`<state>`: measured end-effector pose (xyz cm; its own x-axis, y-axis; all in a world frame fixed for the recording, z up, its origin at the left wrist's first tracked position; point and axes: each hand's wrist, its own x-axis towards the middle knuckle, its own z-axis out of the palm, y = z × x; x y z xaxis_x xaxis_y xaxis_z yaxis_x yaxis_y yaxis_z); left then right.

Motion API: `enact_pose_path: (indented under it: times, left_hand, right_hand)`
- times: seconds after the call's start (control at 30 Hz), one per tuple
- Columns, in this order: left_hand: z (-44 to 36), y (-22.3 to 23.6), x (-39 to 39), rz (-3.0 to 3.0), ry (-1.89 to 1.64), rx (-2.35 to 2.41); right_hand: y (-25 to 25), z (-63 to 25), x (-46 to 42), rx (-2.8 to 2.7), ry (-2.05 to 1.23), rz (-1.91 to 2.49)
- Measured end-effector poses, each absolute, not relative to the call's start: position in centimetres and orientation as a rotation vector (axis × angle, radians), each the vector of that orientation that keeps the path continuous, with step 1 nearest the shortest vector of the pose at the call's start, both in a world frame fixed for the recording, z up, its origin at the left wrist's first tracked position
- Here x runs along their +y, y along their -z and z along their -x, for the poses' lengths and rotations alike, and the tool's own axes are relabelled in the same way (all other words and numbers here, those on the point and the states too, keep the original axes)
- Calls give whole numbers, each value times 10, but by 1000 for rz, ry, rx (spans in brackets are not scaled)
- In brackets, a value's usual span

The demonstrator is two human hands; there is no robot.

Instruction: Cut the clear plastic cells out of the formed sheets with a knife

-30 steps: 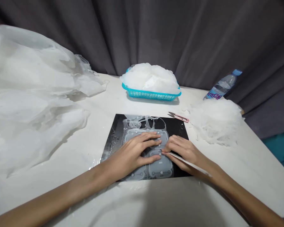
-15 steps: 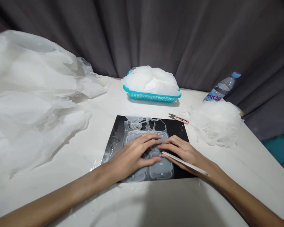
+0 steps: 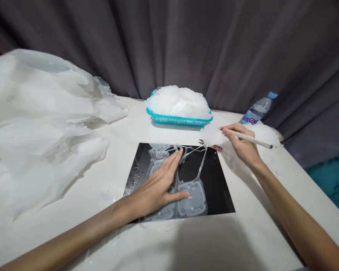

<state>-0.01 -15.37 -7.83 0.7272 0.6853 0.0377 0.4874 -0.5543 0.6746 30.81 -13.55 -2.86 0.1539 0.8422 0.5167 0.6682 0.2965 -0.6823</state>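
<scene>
A black mat [image 3: 214,188] lies on the white table, with a translucent moulded sheet [image 3: 190,195] of rounded panels on it. My left hand [image 3: 158,184] lies flat on the sheet with its fingers stretched out. My right hand [image 3: 240,145] is raised at the mat's far right corner, closed on a thin white stick [image 3: 255,141] and on a piece of the translucent material. A thin strip [image 3: 200,167] stretches from that hand down to the sheet. Pink snips [image 3: 211,146] lie just below the right hand.
A turquoise basket [image 3: 180,120] heaped with white translucent pieces stands at the back. A fluffy white pile [image 3: 261,131] and a water bottle [image 3: 255,111] are at the right. A big heap of clear film [image 3: 39,124] fills the left. Grey curtain behind.
My right hand has lifted off the sheet and moved to the far right, pulling a panel and a thin strip away from it. My left hand has slid slightly left and stays flat on the sheet.
</scene>
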Motion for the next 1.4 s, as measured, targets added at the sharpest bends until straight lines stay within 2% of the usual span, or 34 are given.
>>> enact_pose_path:
  times: [0.17,0.3,0.47,0.63,0.7,0.87,1.13,1.4]
  left_hand:
    - [-9,65,-139,-2153,-793,927]
    - [-14,49,-128,-1990,-700,797]
    - [-11,44,-129,-1663,-683,885]
    - [-14,41,-130,-1469,-735,861]
    - [-16,41,-130,-1420,-747,841]
    - [-16,42,-130,-1419,-736,832]
    - [-14,41,-131,-1445,-739,811]
    - [-14,47,-135,-1456,-698,839]
  right_hand:
    - [18,-280,-165,-1884,-837,1189]
    - [13,-263,-183,-1852,-1098,1096]
    - [22,-273,-181,-1677,-841,1222]
    - [47,-268,-180,-1887,-412,1351]
    - [53,-261,-183,-1991,-357,1315]
    - [50,-245,-197,-2048,-463,1173]
    - [57,-237,-196,-1950,-791,1253]
    - [56,-232,-192,-1797,-932,1241]
